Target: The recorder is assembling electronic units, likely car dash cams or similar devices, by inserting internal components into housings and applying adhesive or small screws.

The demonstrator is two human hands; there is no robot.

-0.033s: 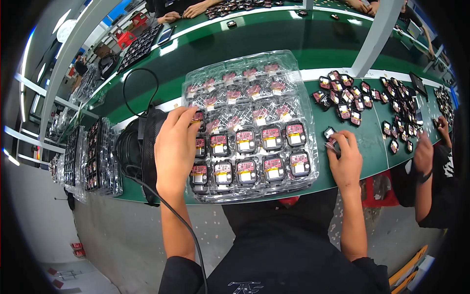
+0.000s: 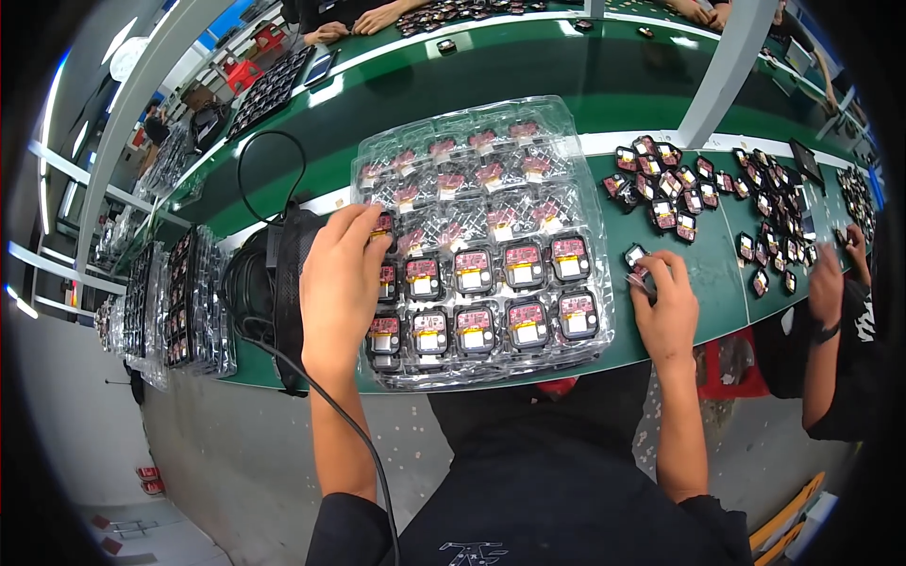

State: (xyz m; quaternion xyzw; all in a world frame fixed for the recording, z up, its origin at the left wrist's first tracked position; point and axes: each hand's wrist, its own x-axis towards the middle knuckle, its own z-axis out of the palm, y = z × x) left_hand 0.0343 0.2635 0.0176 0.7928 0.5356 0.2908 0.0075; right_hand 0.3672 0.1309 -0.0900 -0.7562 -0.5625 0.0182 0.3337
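A clear plastic blister tray [image 2: 604, 321] lies in front of me on the green bench, stacked on more trays. Its two nearest rows hold square black-framed electronic modules [image 2: 475, 271] with red boards and white and yellow parts. My left hand [image 2: 342, 278] is at the tray's left edge, its fingers curled round a module [image 2: 382, 226] in the third row; its thumb is hidden. Right of the tray, my right hand [image 2: 666, 311] rests on the bench, closed around a small dark module [image 2: 636, 257] that is partly hidden by the fingers.
Loose modules [image 2: 665, 184] lie in a heap at the far right, with more beyond. Left of the tray are a black bag [image 2: 294, 250] and a cable [image 2: 363, 439]. Stacked trays [image 2: 198, 307] stand further left. A co-worker's hand [image 2: 826, 283] is at right; a metal post [image 2: 727, 75] rises behind.
The co-worker's hand at right has moved slightly to the right. My left hand has shifted very little; my right hand stays in place.
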